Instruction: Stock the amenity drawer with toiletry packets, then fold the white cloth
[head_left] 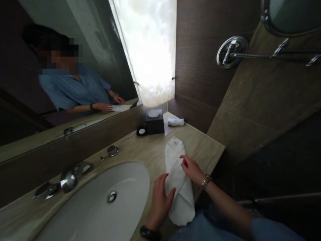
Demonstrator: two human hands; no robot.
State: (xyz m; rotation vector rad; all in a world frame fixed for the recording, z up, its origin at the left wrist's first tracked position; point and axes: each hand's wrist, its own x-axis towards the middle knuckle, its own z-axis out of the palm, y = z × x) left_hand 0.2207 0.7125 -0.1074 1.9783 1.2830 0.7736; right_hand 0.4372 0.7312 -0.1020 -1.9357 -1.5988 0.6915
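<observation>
So the white hand towel [177, 177] is lying lengthwise on the marble counter [207, 147], right between the two hands, kind of folded into a long strip with a diagonal overlap running across it and a little dark emblem near the far end. The left hand [162, 195] is at the towel's left edge, fingers bent, thumb spread away from them and out over the cloth, nothing gripped. The right hand [192, 169] is a bit farther forward on the other side, fingers loosely curled but not closed up, tips over the towel's right edge. Can't really tell if either one is actually pressing on the fabric. There's a metal-link watch [206, 181] on the right wrist and a black band [149, 232] on the left.

Just left of the left hand is an oval white sink [127, 190], with a chrome faucet [71, 177] on its far side, well away from the hand. Straight ahead of both hands, past the towel's emblem end, there's a dark tissue box [154, 125], a small black dish [140, 131] beside it on the left, and a small white roll [175, 122] on the right. Up ahead of the left hand, the wall mirror [105, 57] shows a person in a blue top.
</observation>
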